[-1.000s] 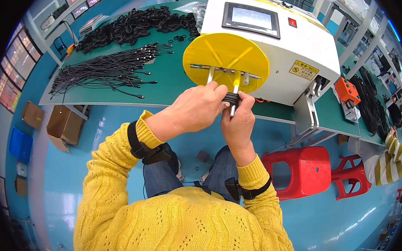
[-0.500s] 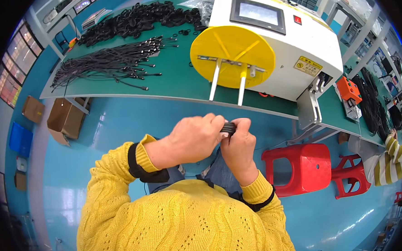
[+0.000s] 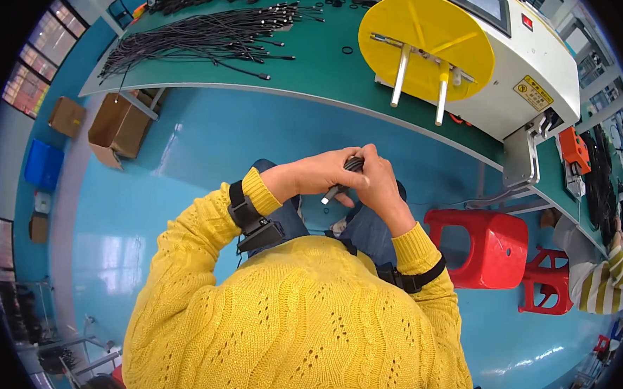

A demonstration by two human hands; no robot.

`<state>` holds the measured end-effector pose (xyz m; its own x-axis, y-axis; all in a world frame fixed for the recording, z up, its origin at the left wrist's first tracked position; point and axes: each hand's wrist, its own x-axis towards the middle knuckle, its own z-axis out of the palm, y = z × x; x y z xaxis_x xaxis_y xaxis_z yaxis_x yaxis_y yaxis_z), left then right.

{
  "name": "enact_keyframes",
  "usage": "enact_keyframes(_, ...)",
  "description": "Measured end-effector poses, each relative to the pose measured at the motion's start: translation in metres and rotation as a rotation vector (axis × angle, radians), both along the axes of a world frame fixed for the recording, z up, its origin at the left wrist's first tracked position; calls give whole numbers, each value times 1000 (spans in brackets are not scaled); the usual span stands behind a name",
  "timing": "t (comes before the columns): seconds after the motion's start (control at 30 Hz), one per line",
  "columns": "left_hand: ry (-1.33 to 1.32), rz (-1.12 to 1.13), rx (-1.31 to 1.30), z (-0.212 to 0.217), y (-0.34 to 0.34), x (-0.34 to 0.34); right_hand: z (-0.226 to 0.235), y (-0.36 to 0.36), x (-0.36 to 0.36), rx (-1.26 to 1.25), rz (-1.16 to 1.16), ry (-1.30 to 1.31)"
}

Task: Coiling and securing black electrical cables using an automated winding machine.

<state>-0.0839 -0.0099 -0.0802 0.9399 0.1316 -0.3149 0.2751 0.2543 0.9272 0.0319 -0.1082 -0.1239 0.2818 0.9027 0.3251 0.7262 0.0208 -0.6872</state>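
Observation:
A coiled black cable (image 3: 353, 165) is gripped between my two hands, in front of my knees. My left hand (image 3: 317, 173) pinches the coil from the left, with the thumb laid across toward the other hand. On the opposite side my right hand (image 3: 381, 180) has its fingers wrapped round the bundle, hiding much of it. A plug with a pale metal tip (image 3: 327, 198) pokes out below the thumbs, pointing toward my body.
Ahead stands a green-topped table (image 3: 199, 68) bearing loose black cables (image 3: 198, 38) and small black rings (image 3: 347, 50). A winding machine with a yellow disc (image 3: 423, 44) and two pegs is at right. Red stools (image 3: 494, 248) and a person in striped sleeves (image 3: 605, 285) are farther right.
My view has swung, so the table and machine sit higher and farther right. Both hands have turned the coil and come nearer my body; the plug end now shows.

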Motion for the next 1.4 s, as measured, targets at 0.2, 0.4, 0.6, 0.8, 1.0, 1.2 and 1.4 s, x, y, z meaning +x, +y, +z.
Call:
enact_keyframes(0.2,309,-206,154,-7,6,3,-17,-4,-1,-128,22,124)
enact_keyframes(0.4,459,-270,490,-9,8,7,-27,-8,-2,-99,54,89)
enact_keyframes(0.6,317,-246,815,-9,3,6,-25,-11,-5,-14,14,121)
enact_keyframes(0.8,433,-207,-142,-22,3,4,-14,-15,-1,-130,111,-184)
enact_keyframes(1.0,339,-345,-278,-47,-6,-10,-15,-15,-2,-275,343,-576)
enact_keyframes(1.2,181,-169,119,-46,-11,-18,-34,-7,-6,-60,88,204)
enact_keyframes(1.4,616,-349,-121,-40,18,-12,-41,-5,-21,-46,96,516)
